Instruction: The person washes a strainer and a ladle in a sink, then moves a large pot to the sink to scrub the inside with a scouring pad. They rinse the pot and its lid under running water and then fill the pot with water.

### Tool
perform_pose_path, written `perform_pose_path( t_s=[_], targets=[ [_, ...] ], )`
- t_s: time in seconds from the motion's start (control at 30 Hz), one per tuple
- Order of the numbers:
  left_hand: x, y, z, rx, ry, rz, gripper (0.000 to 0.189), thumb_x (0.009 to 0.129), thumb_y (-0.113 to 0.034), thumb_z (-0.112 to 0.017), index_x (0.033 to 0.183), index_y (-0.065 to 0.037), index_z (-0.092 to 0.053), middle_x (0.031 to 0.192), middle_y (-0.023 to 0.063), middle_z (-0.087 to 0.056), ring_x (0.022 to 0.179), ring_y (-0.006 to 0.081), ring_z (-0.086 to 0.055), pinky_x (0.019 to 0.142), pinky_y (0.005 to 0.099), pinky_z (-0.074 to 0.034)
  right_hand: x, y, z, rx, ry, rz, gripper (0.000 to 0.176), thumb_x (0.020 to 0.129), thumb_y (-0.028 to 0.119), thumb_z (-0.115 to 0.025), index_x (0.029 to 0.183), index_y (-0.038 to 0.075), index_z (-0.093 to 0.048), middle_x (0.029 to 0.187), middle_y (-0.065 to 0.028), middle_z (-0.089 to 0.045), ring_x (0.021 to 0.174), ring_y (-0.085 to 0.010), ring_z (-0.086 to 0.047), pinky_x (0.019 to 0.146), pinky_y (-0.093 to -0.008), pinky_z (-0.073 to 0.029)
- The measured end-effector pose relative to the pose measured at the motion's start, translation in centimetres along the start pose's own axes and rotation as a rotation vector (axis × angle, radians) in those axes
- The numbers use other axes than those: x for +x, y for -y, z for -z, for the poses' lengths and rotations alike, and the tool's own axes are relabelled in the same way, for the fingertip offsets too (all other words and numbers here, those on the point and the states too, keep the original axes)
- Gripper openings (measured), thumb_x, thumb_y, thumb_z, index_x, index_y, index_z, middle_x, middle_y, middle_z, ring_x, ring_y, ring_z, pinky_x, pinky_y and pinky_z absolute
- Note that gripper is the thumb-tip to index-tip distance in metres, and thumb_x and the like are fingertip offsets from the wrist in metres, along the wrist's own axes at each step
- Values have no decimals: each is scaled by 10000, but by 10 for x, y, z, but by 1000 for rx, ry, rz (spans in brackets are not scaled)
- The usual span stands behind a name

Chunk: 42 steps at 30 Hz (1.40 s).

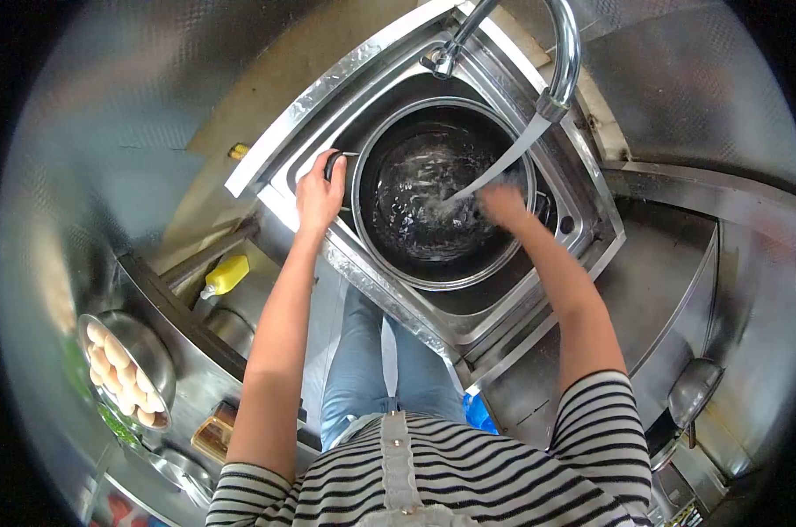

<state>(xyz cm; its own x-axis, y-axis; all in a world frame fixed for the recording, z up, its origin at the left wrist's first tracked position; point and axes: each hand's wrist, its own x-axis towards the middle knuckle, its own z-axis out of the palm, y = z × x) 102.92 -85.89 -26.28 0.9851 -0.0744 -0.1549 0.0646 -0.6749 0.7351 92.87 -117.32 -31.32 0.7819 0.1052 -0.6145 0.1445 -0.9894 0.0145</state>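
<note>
A large dark pot point(433, 274) with a metal rim sits in the steel sink point(464, 329). Water runs from the curved faucet point(553, 107) into the pot, and the water inside is rippled. My left hand point(320, 195) is wrapped round the pot's black side handle at the left rim. Over the right part of the pot, beside the water stream, is my right hand point(504, 206); it is blurred and its fingers cannot be made out.
At the lower left stand a metal bowl of eggs point(117, 373), green vegetables point(117, 425) and a brown container point(215, 431). A yellow bottle point(227, 276) lies farther up. A metal pan point(695, 393) is at the lower right, and something blue point(479, 413) is below the sink.
</note>
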Motion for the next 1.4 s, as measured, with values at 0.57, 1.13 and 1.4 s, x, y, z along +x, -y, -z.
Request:
perform_pose_path(
  t_s=[0.57,1.13,1.4],
  targets=[
    [0,-2,1,-30,-39,-77,296,821,-321,-473,974,-83,-559,729,210,-580,728,364,-569,640,403,-439,-16,29,-46,-149,-347,-230,198,757,159,-444,906,56,-526,957,-127,-505,881,-287,-496,753,-420,-379],
    [-1,0,-2,24,-56,-93,283,821,-315,-477,969,-88,-559,735,208,-583,710,371,-565,633,419,-440,36,22,127,1905,-588,-408,380,690,140,-643,1000,33,-451,759,-41,-481,627,-124,-458,498,-292,-399],
    [-1,-5,2,68,-22,-37,284,821,-309,-481,969,-82,-563,716,206,-584,695,367,-569,620,415,-441,13,91,107,2271,-283,-481,138,738,31,-419,809,42,-537,616,-58,-533,502,-167,-514,480,-280,-445]
  ],
)
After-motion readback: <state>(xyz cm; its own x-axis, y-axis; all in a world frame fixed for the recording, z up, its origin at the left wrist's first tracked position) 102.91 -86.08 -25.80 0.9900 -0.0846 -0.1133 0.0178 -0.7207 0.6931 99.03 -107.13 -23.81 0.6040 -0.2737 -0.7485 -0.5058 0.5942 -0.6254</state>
